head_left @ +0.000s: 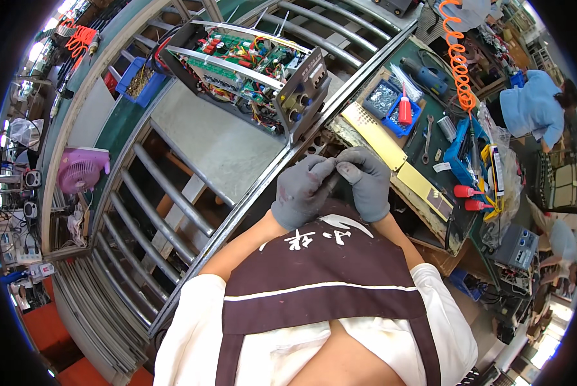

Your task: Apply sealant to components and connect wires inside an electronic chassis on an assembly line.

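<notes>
In grey, stained gloves, my left hand [301,191] and my right hand [369,183] meet in front of my apron, fingertips pinched together. Whatever sits between the fingers is too small or hidden to make out. Ahead and to the left, an open electrical unit [243,67] with green circuit boards and tangled wires stands on a grey plate [205,138] over the rollers. Its dark front panel carries round connectors and switches. Just right of my hands lies a yellow perforated metal panel [375,135], beside blue bins of small hardware [381,98] and a red squeeze bottle [405,110].
A roller conveyor [172,186] with a metal edge rail runs along my left. On the green bench to the right are a wrench [428,138], a power tool [423,77] and red bottles [468,192]. An orange coiled hose [460,67] hangs above. A person in blue [532,106] works at far right.
</notes>
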### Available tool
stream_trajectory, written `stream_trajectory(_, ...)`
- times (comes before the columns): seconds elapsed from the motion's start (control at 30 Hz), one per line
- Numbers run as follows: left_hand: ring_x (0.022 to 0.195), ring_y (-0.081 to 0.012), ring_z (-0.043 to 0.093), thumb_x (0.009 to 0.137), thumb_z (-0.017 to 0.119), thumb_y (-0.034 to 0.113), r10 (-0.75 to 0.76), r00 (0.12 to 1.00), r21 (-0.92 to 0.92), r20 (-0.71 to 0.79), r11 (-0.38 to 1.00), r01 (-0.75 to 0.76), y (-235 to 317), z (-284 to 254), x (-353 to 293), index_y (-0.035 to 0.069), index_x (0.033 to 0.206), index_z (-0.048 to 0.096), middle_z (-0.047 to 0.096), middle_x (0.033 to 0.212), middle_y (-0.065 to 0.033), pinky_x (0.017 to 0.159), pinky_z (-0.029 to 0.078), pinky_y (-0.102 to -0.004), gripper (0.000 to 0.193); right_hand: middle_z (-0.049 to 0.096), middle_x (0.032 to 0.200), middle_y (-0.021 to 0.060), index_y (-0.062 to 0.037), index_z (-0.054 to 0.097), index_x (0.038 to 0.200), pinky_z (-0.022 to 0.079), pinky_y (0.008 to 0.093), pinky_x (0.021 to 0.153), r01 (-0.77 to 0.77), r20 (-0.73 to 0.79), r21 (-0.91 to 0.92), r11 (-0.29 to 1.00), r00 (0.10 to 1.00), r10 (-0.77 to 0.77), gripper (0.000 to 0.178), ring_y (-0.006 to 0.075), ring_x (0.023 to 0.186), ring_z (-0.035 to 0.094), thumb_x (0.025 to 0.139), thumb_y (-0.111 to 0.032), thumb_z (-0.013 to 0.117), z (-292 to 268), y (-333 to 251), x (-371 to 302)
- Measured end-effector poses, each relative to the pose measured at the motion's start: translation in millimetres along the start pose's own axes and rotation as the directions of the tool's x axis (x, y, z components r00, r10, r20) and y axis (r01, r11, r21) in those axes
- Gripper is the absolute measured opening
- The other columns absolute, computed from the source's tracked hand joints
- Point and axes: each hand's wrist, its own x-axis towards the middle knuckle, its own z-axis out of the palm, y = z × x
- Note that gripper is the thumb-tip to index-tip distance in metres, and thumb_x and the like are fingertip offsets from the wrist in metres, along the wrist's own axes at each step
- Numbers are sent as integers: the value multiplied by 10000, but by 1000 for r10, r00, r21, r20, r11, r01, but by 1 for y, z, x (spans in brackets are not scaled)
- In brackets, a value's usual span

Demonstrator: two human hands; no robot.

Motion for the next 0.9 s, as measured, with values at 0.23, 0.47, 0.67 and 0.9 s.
stream_trajectory(0.23,687,-284,606,725,694,46,-35,999,-1,-37,999,35,3,-2,1,61,949,618,603,822,-106,570,480,-335,237,611,864,63,7,655,855,446,244,746,27,42,61,998,999,-30,78,127,811,564,789,-33,642,1,6,4)
stream_trajectory(0.47,696,-282,610,729,692,49,-36,998,7,-57,999,37,4,-1,0,58,944,620,610,834,-106,580,485,-336,228,611,862,63,3,654,851,446,239,735,-3,-5,53,999,1000,3,65,126,804,565,802,-31,629,3,8,1)
stream_trajectory(0.67,742,-271,631,742,690,46,-54,997,-13,-56,998,53,-4,-4,-7,64,1010,633,628,903,-108,623,505,-318,274,617,855,79,14,643,875,464,240,701,151,13,-288,945,988,-154,95,125,771,579,796,-40,643,11,-6,-3)
stream_trajectory(0.9,783,-276,636,759,658,52,-127,992,44,12,991,127,-1,-16,-9,56,1038,632,635,931,-120,664,508,-318,280,619,844,93,9,620,869,481,255,668,237,-35,-427,873,960,-278,102,151,742,598,773,8,655,26,7,-12)
